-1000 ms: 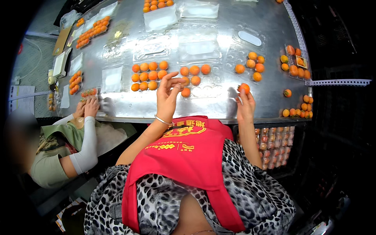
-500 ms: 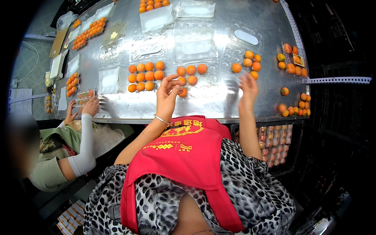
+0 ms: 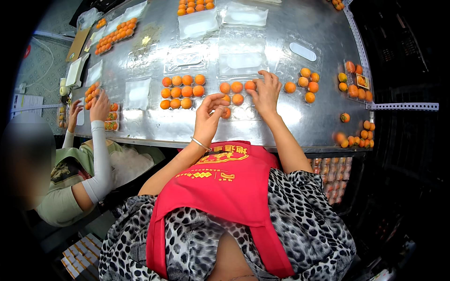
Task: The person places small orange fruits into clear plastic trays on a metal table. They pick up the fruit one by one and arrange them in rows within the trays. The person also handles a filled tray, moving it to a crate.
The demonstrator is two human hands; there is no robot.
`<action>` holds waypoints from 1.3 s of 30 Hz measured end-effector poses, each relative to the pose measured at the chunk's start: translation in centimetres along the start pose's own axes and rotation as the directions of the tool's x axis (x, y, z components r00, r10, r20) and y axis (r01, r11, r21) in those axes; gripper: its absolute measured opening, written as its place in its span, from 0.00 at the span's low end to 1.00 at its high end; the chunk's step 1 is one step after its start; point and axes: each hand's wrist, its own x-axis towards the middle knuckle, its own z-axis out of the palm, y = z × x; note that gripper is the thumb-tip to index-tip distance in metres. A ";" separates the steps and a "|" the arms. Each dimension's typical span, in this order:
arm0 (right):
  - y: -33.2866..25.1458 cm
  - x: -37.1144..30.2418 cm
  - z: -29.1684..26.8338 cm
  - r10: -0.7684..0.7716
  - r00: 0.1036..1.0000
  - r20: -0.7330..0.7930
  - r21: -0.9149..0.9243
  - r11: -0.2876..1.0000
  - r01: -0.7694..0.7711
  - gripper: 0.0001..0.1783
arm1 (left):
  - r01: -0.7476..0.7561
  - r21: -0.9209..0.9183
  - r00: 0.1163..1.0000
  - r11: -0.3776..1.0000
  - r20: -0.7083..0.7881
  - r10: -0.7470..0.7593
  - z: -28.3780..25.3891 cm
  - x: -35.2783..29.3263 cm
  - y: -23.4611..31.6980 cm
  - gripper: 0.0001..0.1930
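Observation:
A see-through plastic tray (image 3: 248, 111) with moulded cups lies in front of me, partly filled with round orange fruits. My left hand (image 3: 208, 117), wearing a bracelet, is at its left side, fingers bent and closed about the nearest fruit (image 3: 226, 113). At the tray's far right cup, the thumb and fingers of my right hand (image 3: 266, 96) close on another fruit (image 3: 250, 85). More fruits (image 3: 237, 99) sit between the hands. The tray's open lid (image 3: 243, 61) extends beyond, with a white pad on it. A filled tray (image 3: 176, 103) stands to the left.
Loose fruits (image 3: 303, 82) lie right of my tray, in front of another open plastic box (image 3: 300, 51). A labelled fruit pack (image 3: 361, 81) and more fruits (image 3: 364, 134) line the right table edge. At left, a co-worker's hands (image 3: 99, 107) are over a fruit tray (image 3: 111, 122).
My right hand has moved left from beside the loose fruits to the tray. My left hand stays by the same fruit. The co-worker's hands have shifted; the whole view has moved slightly.

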 end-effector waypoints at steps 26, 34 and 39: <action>-5.0 -3.8 -6.5 0.074 0.983 0.168 0.869 0.460 -0.183 0.22 | 0.466 -0.343 0.848 0.816 0.436 -0.300 0.2 0.8 3.3 0.23; -6.3 -5.2 -9.3 -0.065 0.995 0.071 0.697 0.717 -0.003 0.29 | 0.387 -0.181 0.852 0.904 0.446 -0.275 0.1 0.5 3.5 0.20; -6.4 -5.6 -9.9 0.036 0.963 0.269 0.718 0.658 -0.225 0.29 | 0.226 -0.177 0.920 0.958 0.361 -0.150 1.0 -0.2 3.7 0.21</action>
